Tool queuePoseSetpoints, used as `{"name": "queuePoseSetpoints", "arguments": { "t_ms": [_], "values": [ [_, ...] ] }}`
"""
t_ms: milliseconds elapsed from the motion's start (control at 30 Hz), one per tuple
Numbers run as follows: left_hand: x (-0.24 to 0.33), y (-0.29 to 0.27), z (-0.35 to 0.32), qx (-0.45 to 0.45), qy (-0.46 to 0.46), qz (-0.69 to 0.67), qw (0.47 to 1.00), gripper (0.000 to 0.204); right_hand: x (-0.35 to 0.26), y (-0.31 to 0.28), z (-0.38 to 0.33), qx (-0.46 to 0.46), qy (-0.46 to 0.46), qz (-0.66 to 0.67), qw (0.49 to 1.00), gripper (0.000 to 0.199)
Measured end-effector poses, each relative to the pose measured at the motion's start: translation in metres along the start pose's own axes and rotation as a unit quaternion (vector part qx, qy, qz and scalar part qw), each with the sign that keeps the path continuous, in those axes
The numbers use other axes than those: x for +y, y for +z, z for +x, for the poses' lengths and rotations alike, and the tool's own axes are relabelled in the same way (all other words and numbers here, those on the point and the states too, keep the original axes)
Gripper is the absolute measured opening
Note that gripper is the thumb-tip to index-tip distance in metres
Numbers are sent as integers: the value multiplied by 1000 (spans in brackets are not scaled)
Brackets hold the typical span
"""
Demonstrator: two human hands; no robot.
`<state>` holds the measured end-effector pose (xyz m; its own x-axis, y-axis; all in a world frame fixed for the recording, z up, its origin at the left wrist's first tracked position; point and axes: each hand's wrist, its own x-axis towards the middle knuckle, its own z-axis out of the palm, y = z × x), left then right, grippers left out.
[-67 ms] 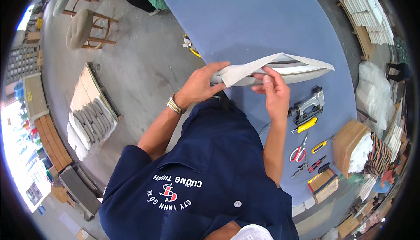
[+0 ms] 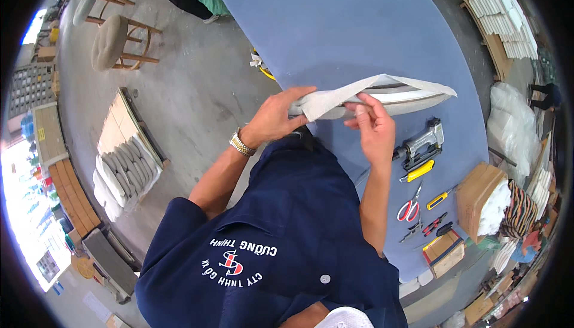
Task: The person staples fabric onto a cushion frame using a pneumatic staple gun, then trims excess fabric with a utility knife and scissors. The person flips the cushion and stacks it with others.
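A flat cushion [image 2: 412,104] in light grey fabric lies at the near edge of the blue-grey table. Its cover stands partly apart along the top, showing white and brown layers inside. My left hand [image 2: 276,117] grips the left end, thumb below and fingers above. At the middle of the cushion is my right hand [image 2: 372,123], its thumb and fingers curled together on the lower edge of the opening; the fingertips are partly hidden by the cover's folded flap [image 2: 335,102].
On the table [image 2: 353,29], right of my forearm, lie a staple gun [image 2: 423,143], a yellow cutter [image 2: 418,171], red-handled scissors [image 2: 409,208], a screwdriver [image 2: 439,199] and pliers [image 2: 433,225]. A cardboard box [image 2: 478,199] sits beyond them. Two stools [image 2: 113,42] stand on the floor left.
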<state>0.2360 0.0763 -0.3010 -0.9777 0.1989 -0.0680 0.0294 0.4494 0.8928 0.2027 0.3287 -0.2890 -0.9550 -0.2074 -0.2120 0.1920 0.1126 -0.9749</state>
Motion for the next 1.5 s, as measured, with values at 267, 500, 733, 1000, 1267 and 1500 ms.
{"name": "queuePoseSetpoints", "arguments": {
  "t_ms": [267,500,733,1000,1267,1500],
  "values": [
    [-15,6,0,27,2,-9,1000,63,-56,15,8,37,-315,-471,823,52],
    [-25,17,-8,97,-81,-86,988,55,-45,29,67,-323,-158,-437,825,54],
    [-5,-17,43,65,27,-16,997,47,-58,9,75,-198,-296,-373,857,45],
    [-34,-41,78,-42,-16,-56,997,58,-54,42,114,-125,-232,-441,858,20],
    [-47,-34,56,7,5,-27,1000,62,-27,54,142,-164,-94,-340,921,35],
    [-16,-22,65,60,-5,34,998,51,-30,49,133,-116,-92,-286,947,32]
  ]
}}
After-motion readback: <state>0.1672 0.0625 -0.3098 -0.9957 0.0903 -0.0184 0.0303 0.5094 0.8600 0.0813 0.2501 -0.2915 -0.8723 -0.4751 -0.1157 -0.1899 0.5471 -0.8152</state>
